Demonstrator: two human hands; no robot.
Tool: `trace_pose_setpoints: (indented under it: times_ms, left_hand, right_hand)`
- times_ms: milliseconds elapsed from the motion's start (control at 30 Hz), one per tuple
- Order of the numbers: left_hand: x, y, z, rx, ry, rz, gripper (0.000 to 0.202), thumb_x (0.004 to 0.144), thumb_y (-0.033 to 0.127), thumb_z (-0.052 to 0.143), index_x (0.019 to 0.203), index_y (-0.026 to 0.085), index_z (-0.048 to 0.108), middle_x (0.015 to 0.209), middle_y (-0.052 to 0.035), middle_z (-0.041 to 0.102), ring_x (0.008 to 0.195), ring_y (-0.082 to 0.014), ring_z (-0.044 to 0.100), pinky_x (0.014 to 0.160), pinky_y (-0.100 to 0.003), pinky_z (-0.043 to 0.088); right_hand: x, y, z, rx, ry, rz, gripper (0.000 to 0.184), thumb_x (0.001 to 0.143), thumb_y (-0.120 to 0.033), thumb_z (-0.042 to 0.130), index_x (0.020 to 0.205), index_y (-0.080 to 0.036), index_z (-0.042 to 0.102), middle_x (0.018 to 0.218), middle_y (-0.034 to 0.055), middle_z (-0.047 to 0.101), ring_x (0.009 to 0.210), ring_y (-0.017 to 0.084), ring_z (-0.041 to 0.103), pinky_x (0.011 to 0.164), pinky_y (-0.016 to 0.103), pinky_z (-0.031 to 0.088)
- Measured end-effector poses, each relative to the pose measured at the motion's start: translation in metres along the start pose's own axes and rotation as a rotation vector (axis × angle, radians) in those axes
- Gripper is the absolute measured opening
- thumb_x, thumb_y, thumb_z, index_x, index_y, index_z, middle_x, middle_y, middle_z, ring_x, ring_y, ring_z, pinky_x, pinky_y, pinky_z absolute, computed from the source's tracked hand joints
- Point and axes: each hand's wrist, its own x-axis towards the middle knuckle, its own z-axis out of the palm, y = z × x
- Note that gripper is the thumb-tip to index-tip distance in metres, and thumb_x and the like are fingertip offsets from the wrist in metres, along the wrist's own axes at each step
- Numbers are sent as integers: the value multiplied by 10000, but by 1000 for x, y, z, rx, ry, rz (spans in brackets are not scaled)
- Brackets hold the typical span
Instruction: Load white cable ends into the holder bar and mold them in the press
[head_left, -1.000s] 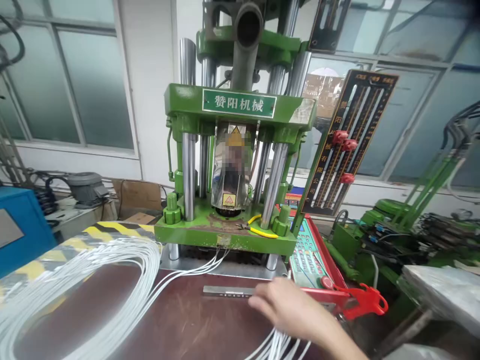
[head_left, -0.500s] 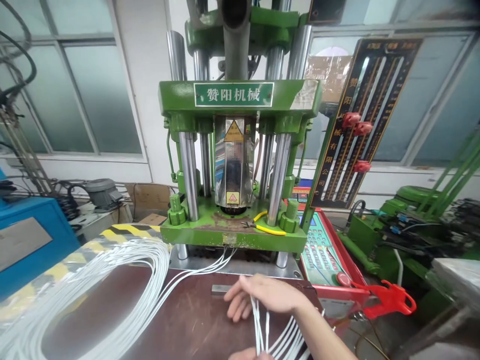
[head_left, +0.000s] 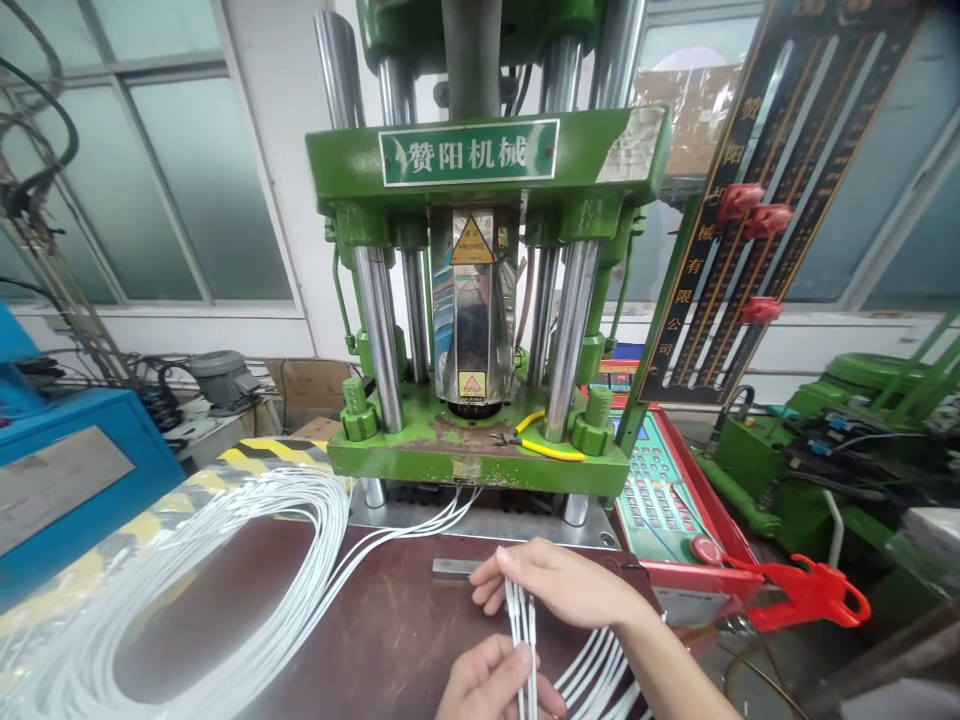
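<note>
At the front edge of the brown table (head_left: 405,610), my left hand (head_left: 487,680) pinches several thin white cables (head_left: 523,625) between thumb and fingers. Above it, my right hand (head_left: 562,590) closes over the upper ends of those same cables, palm turned down and fingers bent. Its grip on the tips is partly hidden. More white cables (head_left: 596,675) fan out under my right wrist. A short grey metal bar (head_left: 452,569) lies just beyond my right fingertips.
A large coil of white cables (head_left: 319,580) covers the left side, some running into the green press (head_left: 405,460). Yellow-handled cutters (head_left: 551,452) rest on the press's lower plate. To the right are a control panel (head_left: 652,500) and a red air gun (head_left: 814,590).
My left hand has risen further into view with the cables. The cables between my hands are now more closely bunched, and my right hand stays over their ends. The view has shifted slightly.
</note>
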Motion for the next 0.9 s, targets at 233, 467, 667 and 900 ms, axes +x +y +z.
trace_pose_setpoints:
  times_ms: [233, 467, 667, 900]
  left_hand:
    - [1, 5, 3, 33, -13, 7, 430, 616, 476, 697, 782, 134, 495, 640, -28, 633, 486, -126, 589, 478, -220, 372]
    - [5, 6, 7, 14, -38, 0, 432, 621, 470, 687, 816, 148, 475, 631, -14, 612, 435, -121, 552, 455, -252, 397]
    - [2, 6, 4, 26, -28, 17, 425, 607, 465, 706, 762, 141, 477, 628, -25, 615, 434, -118, 553, 436, -232, 379]
    - [-2, 7, -2, 12, 22, 22, 398, 608, 420, 731, 702, 128, 476, 592, -36, 620, 456, -123, 570, 467, -238, 422]
  right_hand:
    - [0, -1, 3, -150, 99, -1, 558, 852, -577, 317, 1160, -178, 559, 1111, 83, 611, 959, 209, 569, 870, 327, 419]
    - [-2, -7, 5, -157, -75, 7, 572, 874, -563, 262, 1130, -167, 587, 1088, 83, 631, 988, 216, 574, 875, 325, 417]
    - [3, 4, 5, -23, -87, 32, 610, 884, -559, 214, 1050, -142, 628, 1004, 104, 661, 919, 207, 610, 839, 331, 448]
    - [16, 29, -1, 38, 262, 51, 583, 860, -579, 287, 964, -114, 624, 853, 102, 665, 782, 185, 613, 717, 322, 467]
